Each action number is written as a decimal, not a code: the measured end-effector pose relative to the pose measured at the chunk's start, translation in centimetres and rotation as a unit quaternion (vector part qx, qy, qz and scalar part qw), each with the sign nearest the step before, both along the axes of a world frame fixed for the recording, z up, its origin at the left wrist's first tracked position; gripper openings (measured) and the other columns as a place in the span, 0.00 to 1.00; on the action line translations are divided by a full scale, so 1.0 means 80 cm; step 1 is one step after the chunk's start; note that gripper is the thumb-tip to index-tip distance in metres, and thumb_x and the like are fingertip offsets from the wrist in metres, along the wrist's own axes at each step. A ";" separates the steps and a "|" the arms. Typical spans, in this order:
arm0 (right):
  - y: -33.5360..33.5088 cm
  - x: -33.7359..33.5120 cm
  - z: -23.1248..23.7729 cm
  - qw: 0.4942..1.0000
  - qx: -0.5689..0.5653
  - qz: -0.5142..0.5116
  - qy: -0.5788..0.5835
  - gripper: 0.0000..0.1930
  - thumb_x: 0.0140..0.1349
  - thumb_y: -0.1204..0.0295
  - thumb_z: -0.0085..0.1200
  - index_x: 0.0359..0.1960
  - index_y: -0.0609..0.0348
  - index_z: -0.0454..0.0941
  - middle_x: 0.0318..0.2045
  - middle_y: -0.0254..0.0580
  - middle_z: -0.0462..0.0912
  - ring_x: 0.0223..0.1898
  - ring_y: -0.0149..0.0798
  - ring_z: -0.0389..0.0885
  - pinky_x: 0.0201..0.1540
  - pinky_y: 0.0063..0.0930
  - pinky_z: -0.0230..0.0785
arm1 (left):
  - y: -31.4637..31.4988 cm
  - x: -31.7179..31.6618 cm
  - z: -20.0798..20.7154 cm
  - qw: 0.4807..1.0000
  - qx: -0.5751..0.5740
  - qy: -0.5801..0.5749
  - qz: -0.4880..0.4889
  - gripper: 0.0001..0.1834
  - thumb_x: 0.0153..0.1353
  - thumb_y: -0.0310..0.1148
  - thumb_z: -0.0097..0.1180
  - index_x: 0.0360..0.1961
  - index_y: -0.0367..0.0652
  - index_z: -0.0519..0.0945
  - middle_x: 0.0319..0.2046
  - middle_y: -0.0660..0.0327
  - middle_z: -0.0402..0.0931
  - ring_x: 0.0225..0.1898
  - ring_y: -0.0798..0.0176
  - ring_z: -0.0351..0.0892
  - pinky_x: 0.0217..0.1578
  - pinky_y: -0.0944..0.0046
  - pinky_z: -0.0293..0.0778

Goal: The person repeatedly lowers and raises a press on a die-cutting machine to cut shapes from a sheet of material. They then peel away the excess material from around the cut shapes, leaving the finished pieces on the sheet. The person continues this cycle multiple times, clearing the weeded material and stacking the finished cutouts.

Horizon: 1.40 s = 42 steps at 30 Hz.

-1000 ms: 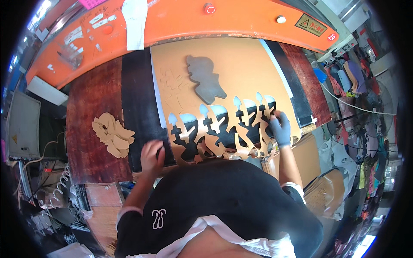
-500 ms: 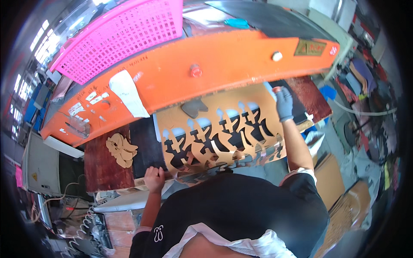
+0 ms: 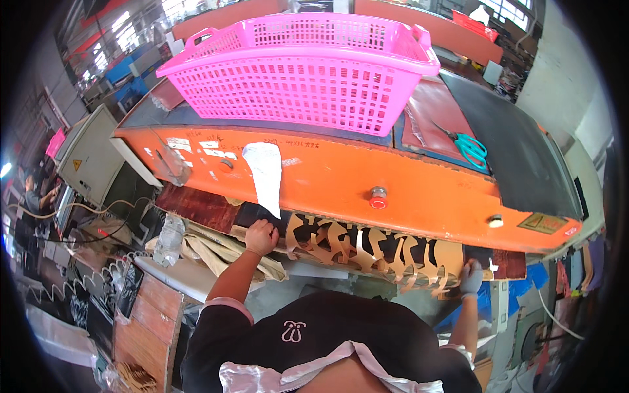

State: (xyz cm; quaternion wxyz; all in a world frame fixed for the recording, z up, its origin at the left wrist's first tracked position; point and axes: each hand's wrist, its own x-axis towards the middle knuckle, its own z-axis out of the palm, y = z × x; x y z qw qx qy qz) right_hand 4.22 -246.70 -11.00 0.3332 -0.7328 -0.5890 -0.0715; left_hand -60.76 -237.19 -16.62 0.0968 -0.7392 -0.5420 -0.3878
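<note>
A tan sheet [image 3: 449, 259] full of cut-out holes lies on a black board [image 3: 252, 215]; its narrow strips hang over the front edge. The orange press beam [image 3: 327, 177] covers the rear of the sheet and whatever lies there. My bare left hand [image 3: 262, 237] is closed at the board's front edge, left of the sheet, with its fingertips partly hidden. At the sheet's right end, my right hand [image 3: 471, 278], in a grey glove, curls over the same front edge. Neither hand touches the strips visibly.
A pink basket [image 3: 295, 92] stands on top of the machine, with teal-handled scissors [image 3: 470, 149] to its right. The beam carries a red push button [image 3: 378, 198] and a white paper piece [image 3: 263, 173]. A grey cabinet [image 3: 98, 157] stands at the left.
My view has tilted up, showing more of the basket. My right hand has come from the sheet's far right corner to the front edge. The beam now hides the grey shape and most tan pieces.
</note>
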 end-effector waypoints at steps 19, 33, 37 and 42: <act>-0.027 0.018 -0.026 0.996 -0.032 0.023 -0.076 0.16 0.61 0.63 0.46 0.29 0.64 0.79 0.30 0.59 0.78 0.36 0.60 0.74 0.41 0.50 0.65 | -0.029 0.008 -0.016 0.994 -0.073 -0.022 0.079 0.14 0.51 0.39 0.55 0.17 0.41 0.75 0.24 0.55 0.72 0.34 0.49 0.73 0.36 0.51 0.71; -0.256 -0.060 -0.066 0.978 0.011 -0.191 0.083 0.21 0.60 0.56 0.49 0.25 0.65 0.79 0.23 0.55 0.79 0.26 0.52 0.78 0.31 0.42 0.67 | -0.283 -0.025 -0.048 0.998 -0.018 -0.043 0.036 0.11 0.47 0.34 0.57 0.14 0.43 0.71 0.20 0.58 0.68 0.27 0.51 0.70 0.27 0.51 0.67; -0.336 -0.092 -0.066 0.968 -0.002 -0.252 0.011 0.20 0.59 0.57 0.50 0.25 0.64 0.80 0.20 0.53 0.79 0.22 0.49 0.77 0.29 0.41 0.66 | -0.367 -0.034 -0.058 0.999 0.014 -0.035 0.040 0.12 0.46 0.34 0.57 0.13 0.45 0.69 0.19 0.60 0.66 0.26 0.53 0.70 0.25 0.53 0.65; -0.426 -0.111 -0.075 0.962 -0.010 -0.271 0.029 0.18 0.59 0.58 0.51 0.25 0.63 0.80 0.20 0.50 0.79 0.22 0.45 0.76 0.28 0.38 0.64 | -0.459 -0.052 -0.071 0.998 -0.057 -0.003 0.016 0.11 0.46 0.34 0.58 0.13 0.47 0.69 0.19 0.60 0.66 0.25 0.54 0.70 0.24 0.53 0.63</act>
